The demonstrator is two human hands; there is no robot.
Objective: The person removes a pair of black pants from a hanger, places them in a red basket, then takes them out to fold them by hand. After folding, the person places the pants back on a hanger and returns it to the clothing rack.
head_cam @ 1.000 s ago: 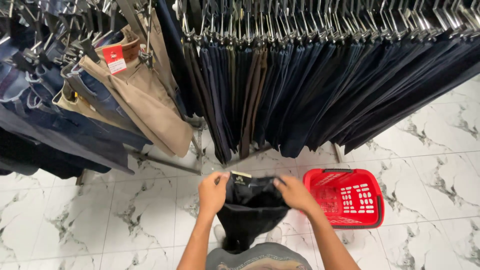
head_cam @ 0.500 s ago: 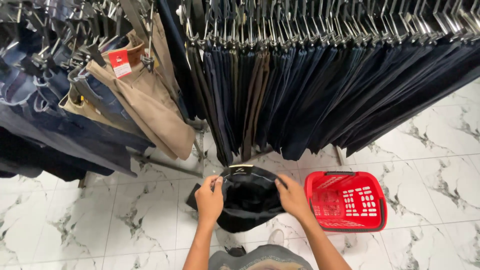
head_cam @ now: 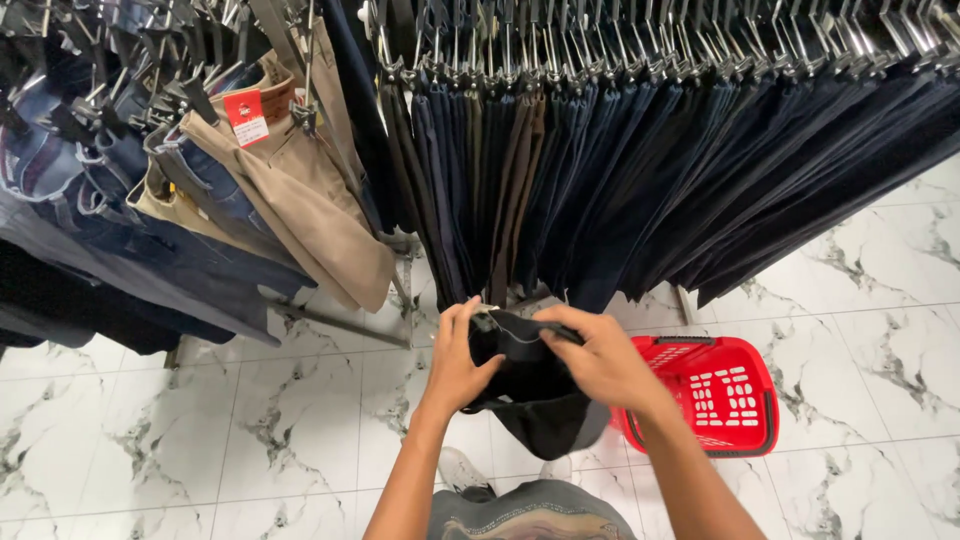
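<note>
A pair of black trousers (head_cam: 540, 405) hangs bunched between my two hands in front of my chest. My left hand (head_cam: 458, 362) grips the waistband at its left side. My right hand (head_cam: 597, 358) has come across and clasps the waistband near the middle, with the fabric folded under it. The legs droop down toward the floor. Directly behind them is a long rail of dark navy, black and brown trousers (head_cam: 640, 170) hung close together on clip hangers.
A red plastic shopping basket (head_cam: 710, 395) stands on the white marble floor (head_cam: 180, 440) to my right. A second rack at the left holds jeans and beige trousers (head_cam: 300, 200) with a red tag. My shoe (head_cam: 462, 470) shows below.
My hands have drawn closer together, folding the trousers' waistband inward. The right hand moved left across the garment, which is now more bunched and held higher.
</note>
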